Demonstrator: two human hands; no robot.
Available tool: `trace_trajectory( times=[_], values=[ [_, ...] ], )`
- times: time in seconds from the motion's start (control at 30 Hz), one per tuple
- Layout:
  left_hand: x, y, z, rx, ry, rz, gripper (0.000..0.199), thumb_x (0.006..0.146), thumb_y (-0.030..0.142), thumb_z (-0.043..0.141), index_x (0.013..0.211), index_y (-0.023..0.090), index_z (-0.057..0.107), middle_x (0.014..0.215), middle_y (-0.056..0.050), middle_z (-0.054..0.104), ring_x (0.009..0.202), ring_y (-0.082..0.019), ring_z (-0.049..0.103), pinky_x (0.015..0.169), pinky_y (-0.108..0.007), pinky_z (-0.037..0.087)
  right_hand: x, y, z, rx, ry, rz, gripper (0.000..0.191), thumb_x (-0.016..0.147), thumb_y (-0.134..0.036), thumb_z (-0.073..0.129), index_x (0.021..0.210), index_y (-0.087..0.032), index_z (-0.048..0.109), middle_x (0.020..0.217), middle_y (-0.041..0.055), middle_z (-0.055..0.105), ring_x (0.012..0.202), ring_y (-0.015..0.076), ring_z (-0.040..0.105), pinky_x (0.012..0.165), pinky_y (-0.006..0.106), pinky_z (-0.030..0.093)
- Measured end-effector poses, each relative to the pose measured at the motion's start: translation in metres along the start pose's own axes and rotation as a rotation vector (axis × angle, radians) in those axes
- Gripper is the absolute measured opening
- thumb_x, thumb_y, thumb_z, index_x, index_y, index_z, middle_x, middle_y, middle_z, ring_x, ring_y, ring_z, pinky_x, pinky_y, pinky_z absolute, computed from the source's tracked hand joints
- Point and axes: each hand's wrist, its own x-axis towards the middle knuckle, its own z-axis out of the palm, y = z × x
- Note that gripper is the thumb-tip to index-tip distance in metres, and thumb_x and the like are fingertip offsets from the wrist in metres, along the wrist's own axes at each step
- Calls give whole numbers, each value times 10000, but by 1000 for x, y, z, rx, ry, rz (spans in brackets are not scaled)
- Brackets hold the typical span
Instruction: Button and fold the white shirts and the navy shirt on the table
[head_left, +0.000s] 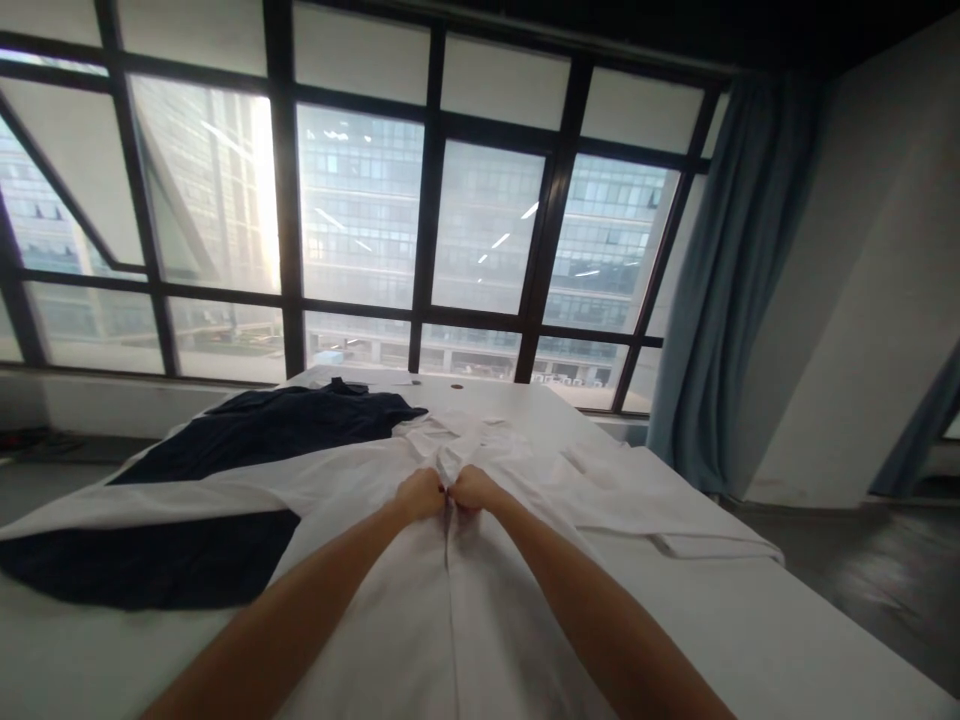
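Observation:
A white long-sleeved shirt (390, 590) lies spread on the table, its collar toward the window and its front placket running down the middle. My left hand (422, 494) is closed on the left front edge near the upper chest. Right beside it, my right hand (475, 489) pinches the opposite front edge. The two hands nearly touch at the opening. Any button between the fingers is too small to make out. One sleeve stretches left across a dark navy garment (262, 430); the other sleeve (645, 500) reaches out to the right.
The white table (750, 610) extends to a wall of black-framed windows (360, 210). A round dark disc (457, 386) sits near its far edge. A blue curtain (712, 300) hangs at the right beside a pale pillar (832, 330). Grey floor (900, 570) shows beyond the table.

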Motion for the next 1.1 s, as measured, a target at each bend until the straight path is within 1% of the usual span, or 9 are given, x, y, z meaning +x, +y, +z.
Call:
trace_trajectory(
  times=[0.1,0.17,0.27,0.33,0.5,0.77,0.87,0.97,1.1],
  values=[
    [3,1,-3,-117,-46,-47,249,744,161,564,497,155,539,427,-5,461,515,-163,554,520,-258,406,-1,9,2,257,-48,13,261,746,-174,515,487,-164,543,436,9,540,395,113,494,405,197,369],
    [-1,0,-4,-200,-75,-80,281,808,223,503,536,162,532,398,24,420,420,-126,483,439,-233,353,-5,16,9,407,12,-23,244,753,-177,480,514,-165,530,418,-24,496,370,88,437,388,183,325],
    [-10,-3,0,-366,-105,-95,324,864,301,427,602,156,551,432,26,479,365,-99,462,375,-205,295,-14,25,24,571,144,-119,174,745,-208,486,586,-164,540,444,-47,486,391,75,423,398,172,307],
    [-16,-5,4,-487,-110,-79,327,871,327,422,634,147,559,493,17,544,362,-82,481,361,-189,282,-20,28,31,633,194,-167,134,732,-235,504,629,-163,550,470,-49,498,411,77,437,410,174,317],
    [-25,-6,8,-645,-101,-16,260,860,302,453,673,145,544,529,36,561,363,-60,491,367,-172,305,-25,30,34,673,256,-223,146,719,-295,520,647,-170,545,482,-40,518,428,90,464,423,185,334],
    [-25,-5,10,-626,-67,24,272,865,275,463,630,155,526,426,57,501,317,-59,435,355,-172,281,-31,28,32,763,225,-292,150,700,-316,553,655,-172,553,510,-32,546,422,97,491,413,192,350],
    [-24,-5,11,-634,-60,13,272,865,264,475,618,157,517,416,63,488,311,-54,425,351,-169,267,-33,26,30,805,216,-266,139,688,-302,558,678,-165,578,560,-15,589,442,100,516,423,195,378],
    [-24,-4,12,-623,-58,-2,279,870,239,458,609,155,508,434,59,494,313,-53,426,353,-173,263,-35,24,28,860,146,-206,112,670,-251,528,712,-167,589,592,-15,609,450,98,527,423,189,389],
    [-25,-3,12,-650,-75,-16,261,880,221,440,643,146,521,471,59,506,328,-52,445,359,-172,270,-35,23,26,806,125,-195,74,674,-235,542,700,-169,565,551,-28,583,443,94,524,413,176,379]
  ],
)
